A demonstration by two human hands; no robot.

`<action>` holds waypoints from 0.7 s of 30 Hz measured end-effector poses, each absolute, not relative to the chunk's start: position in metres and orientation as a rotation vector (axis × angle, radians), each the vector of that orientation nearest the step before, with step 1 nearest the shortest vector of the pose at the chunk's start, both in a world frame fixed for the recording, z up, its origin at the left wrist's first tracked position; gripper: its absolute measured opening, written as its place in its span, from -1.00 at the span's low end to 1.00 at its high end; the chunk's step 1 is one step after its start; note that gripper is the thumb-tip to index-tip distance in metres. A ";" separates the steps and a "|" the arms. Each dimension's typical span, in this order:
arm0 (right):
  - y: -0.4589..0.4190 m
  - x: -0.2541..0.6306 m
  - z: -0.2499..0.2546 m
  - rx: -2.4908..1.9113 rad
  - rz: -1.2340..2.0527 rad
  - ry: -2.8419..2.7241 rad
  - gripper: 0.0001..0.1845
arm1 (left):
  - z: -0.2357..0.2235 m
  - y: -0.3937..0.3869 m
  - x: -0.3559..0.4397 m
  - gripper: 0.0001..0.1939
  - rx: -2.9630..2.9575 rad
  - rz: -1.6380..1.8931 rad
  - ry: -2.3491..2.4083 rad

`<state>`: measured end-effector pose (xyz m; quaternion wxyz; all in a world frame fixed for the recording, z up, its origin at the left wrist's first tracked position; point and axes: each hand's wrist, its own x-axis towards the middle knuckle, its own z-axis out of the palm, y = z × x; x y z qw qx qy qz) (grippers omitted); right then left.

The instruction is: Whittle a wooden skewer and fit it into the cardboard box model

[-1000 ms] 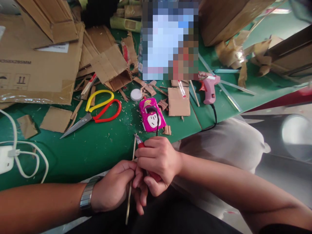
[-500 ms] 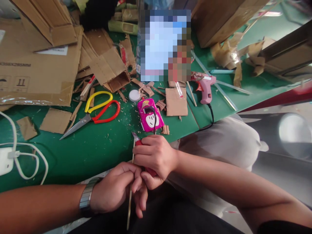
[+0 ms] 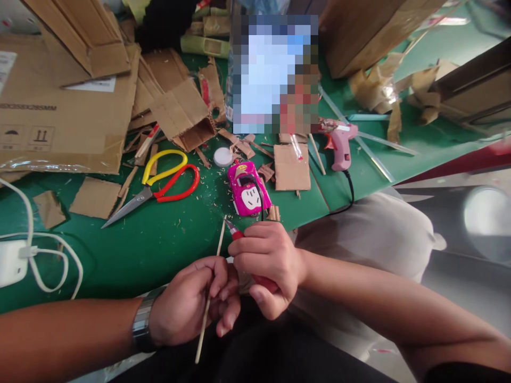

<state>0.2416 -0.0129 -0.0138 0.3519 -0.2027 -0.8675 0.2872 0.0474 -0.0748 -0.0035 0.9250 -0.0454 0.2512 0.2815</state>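
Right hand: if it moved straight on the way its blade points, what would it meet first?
Probably the thin wooden stick, near its upper end, close to the tip of the craft knife; depth is unclear.

Yellow-and-red scissor handles [image 3: 171, 180], green table [image 3: 159, 255], magenta socket block [image 3: 244, 186], pink glue gun [image 3: 341, 146]

Glossy pink plastic on the power adapter [image 3: 250, 189] around 12 o'clock, rough matt cardboard box [image 3: 67, 106] up at 10, shiny metal scissor blades [image 3: 130, 206] near 9, and the surface [image 3: 131, 258] looks smooth green.
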 end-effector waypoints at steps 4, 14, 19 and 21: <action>-0.013 0.239 -0.015 -0.530 0.740 -2.273 -0.61 | -0.002 -0.075 0.047 -0.73 -0.089 0.557 0.537; -0.013 0.235 -0.016 -0.540 0.721 -2.351 -0.69 | -0.004 -0.074 0.043 -0.95 -0.010 0.412 0.692; -0.013 0.233 -0.018 -0.538 0.664 -2.377 -0.69 | 0.000 -0.073 0.043 -0.96 -0.055 0.394 0.704; -0.013 0.232 -0.018 -0.537 0.644 -2.374 -0.69 | 0.000 -0.073 0.043 -0.95 -0.051 0.397 0.706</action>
